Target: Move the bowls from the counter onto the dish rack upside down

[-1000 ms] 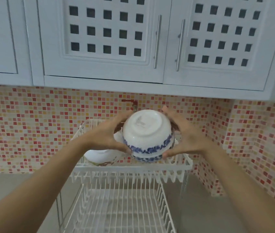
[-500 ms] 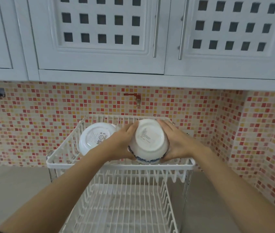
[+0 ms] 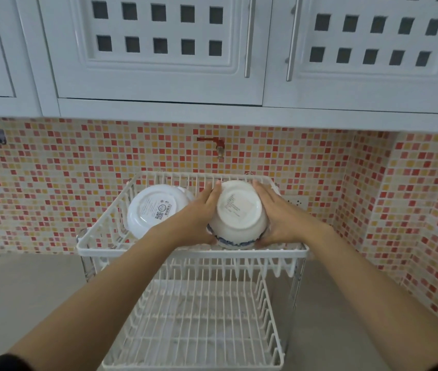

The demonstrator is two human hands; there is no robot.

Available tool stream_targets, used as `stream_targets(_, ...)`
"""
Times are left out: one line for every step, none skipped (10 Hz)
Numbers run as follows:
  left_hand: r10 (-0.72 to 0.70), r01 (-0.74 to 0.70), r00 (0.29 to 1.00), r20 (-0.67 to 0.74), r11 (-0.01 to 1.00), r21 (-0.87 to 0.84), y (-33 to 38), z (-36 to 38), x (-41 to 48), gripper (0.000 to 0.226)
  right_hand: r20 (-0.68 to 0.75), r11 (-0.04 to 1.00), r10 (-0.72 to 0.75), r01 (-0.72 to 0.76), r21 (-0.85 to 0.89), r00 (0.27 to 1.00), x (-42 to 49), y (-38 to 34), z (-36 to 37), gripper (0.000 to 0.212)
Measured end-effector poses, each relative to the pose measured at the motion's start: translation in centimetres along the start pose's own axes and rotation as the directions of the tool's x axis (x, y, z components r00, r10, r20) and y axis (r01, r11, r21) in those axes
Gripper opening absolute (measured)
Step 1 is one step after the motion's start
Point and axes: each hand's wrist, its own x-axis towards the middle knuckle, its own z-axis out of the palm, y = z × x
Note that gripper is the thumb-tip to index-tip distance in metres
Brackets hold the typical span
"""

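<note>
Both hands hold the blue-rimmed bowl [image 3: 239, 214] upside down in the upper tier of the white rack [image 3: 191, 253]. The left hand [image 3: 201, 212] presses on its left side and the right hand [image 3: 279, 215] on its right side, so each grip is closed around the bowl, with the fingers spread along the wall. The bowl's base with a faint printed mark faces up. Its blue rim is low at the front rail of the tier; I cannot tell if it already rests on the wires.

Just beside it on the left stands a white bowl [image 3: 156, 210], also turned over and tilted, with a label on its base. The left hand lies between the two bowls and is very close to this one.

The lower tier [image 3: 193, 325] of the rack holds nothing. The rack stands on the grey worktop [image 3: 25, 290], in a corner of mosaic tiles [image 3: 78, 170]. A small red tap [image 3: 213, 144] sticks out of the wall above the rack, and white cabinets [image 3: 159, 49] hang over it.
</note>
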Motion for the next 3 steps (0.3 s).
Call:
stream_targets(0.003,-0.003,1.000,-0.003,1.000,-0.021,0.3,-0.3,-0.8,0.119,0.008,0.999,0.027,-0.027,-0.019,1.000,-0.8,-0.4,-0.4,0.134)
stream_targets(0.047,-0.051,0.994,-0.100,0.998,-0.036,1.1,-1.8,-3.1,0.097,-0.055,0.994,0.093,-0.096,-0.047,0.994,-2.9,-1.4,-1.7,0.116)
stream_targets(0.029,-0.033,0.994,-0.108,0.999,-0.036,1.5,-2.9,-5.2,0.082,-0.088,0.990,0.128,-0.132,-0.043,0.988,-4.3,-3.1,-2.4,0.102)
